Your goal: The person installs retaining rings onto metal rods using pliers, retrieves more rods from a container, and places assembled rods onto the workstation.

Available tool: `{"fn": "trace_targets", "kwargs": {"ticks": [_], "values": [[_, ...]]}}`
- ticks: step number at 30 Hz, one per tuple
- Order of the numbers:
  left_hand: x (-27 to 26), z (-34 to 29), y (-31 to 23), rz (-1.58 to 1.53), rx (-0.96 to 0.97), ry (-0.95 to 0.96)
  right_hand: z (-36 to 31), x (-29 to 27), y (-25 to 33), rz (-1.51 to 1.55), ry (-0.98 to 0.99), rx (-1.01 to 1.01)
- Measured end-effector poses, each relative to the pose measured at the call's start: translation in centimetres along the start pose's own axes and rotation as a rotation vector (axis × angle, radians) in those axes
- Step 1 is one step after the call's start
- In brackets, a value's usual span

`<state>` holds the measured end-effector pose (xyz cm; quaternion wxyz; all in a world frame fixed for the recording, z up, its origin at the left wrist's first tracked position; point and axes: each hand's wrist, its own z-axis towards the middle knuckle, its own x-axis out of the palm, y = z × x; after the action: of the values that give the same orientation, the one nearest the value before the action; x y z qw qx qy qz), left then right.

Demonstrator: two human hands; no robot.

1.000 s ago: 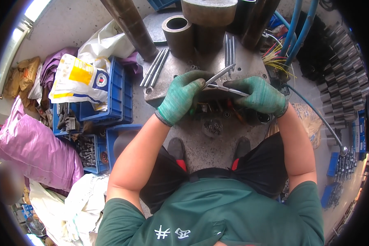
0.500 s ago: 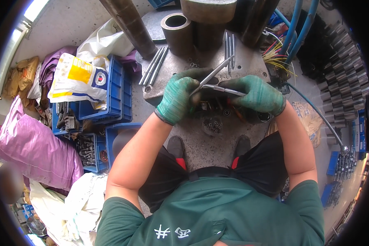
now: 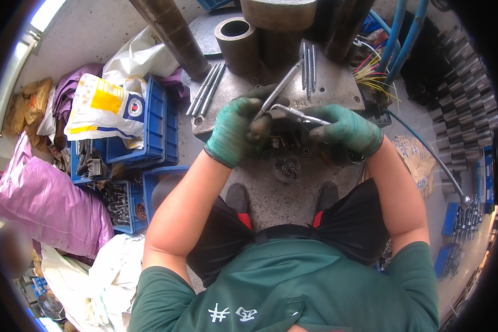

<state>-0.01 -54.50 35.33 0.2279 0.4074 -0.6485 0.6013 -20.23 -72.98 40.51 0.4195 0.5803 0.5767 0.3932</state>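
Observation:
My left hand (image 3: 231, 128), in a green glove with dark fingers, is closed around a metal rod (image 3: 283, 85) that slants up and away to the right. My right hand (image 3: 349, 130), gloved the same way, grips a slim shiny metal tool (image 3: 310, 118) whose thin bent end points toward the left hand. The bent end lies close to the rod's near part; whether they touch, I cannot tell. Both hands are over the near edge of a thick metal plate (image 3: 337, 84). On the plate lie several rods (image 3: 207, 90) at the left and more rods (image 3: 309, 67) at the right.
A hollow steel cylinder (image 3: 235, 47) and thick columns (image 3: 174, 39) rise behind the plate. Small metal rings fill a clear container (image 3: 287, 169) below my hands. Blue crates (image 3: 163, 119) and sacks (image 3: 52, 193) crowd the left. Hoses (image 3: 395, 41) and stacked metal parts (image 3: 459, 99) stand right.
The rod in my left hand has tipped steeper, its far end moving left and away. The right-hand tool has turned so its bent end shows more clearly; the right fingers have loosened slightly.

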Motion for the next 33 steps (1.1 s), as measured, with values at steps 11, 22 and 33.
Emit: {"fn": "trace_targets", "kwargs": {"ticks": [11,22,33], "values": [[0.5,0.0,-2.1,0.121,0.334,-0.093,3.2,-0.4,-3.5,-0.794,-0.582,-0.415],[-5.2,2.9,-2.1,1.491,0.389,-0.537,7.7,0.7,-2.8,-1.303,-0.445,-0.308],[-4.9,3.1,-2.2,1.572,0.412,-0.641,7.1,1.5,-1.9,-1.347,-0.433,-0.134]]}}
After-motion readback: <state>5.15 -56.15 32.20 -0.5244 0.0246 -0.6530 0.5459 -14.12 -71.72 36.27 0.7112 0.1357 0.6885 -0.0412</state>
